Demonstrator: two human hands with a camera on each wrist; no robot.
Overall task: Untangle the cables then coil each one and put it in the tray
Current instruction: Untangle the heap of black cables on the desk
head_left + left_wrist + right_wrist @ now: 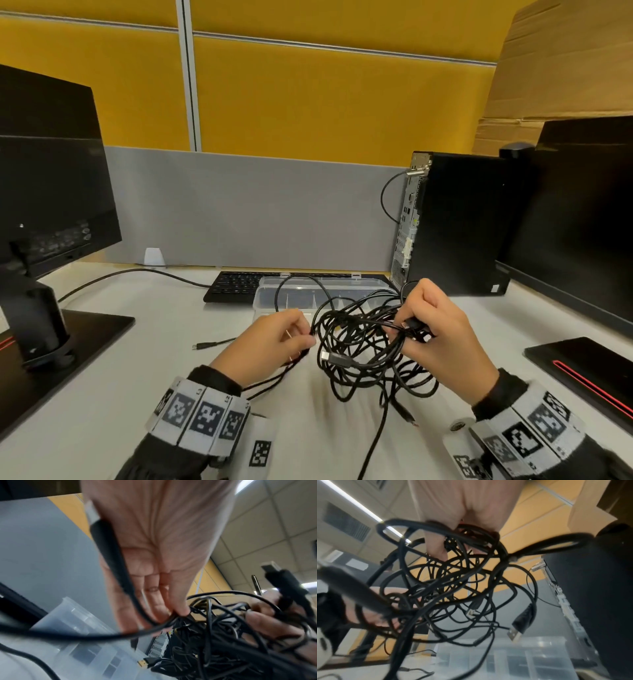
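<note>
A tangle of black cables (363, 349) hangs above the white desk between my two hands. My left hand (294, 334) pinches a strand at the tangle's left edge; in the left wrist view that cable (120, 568) runs along the palm of my left hand (176, 609). My right hand (416, 323) grips a bunch of loops and a plug on the right side. A USB plug (516, 633) dangles from the tangle (447, 585) in the right wrist view. The clear plastic tray (274, 296) lies just beyond the hands, with cable loops hanging in front of it.
A black keyboard (233, 286) lies behind the tray. A computer tower (455, 222) stands at the back right, monitors (51, 171) at both sides. A loose plug (205, 345) lies on the desk left of my left hand. A grey partition closes the back.
</note>
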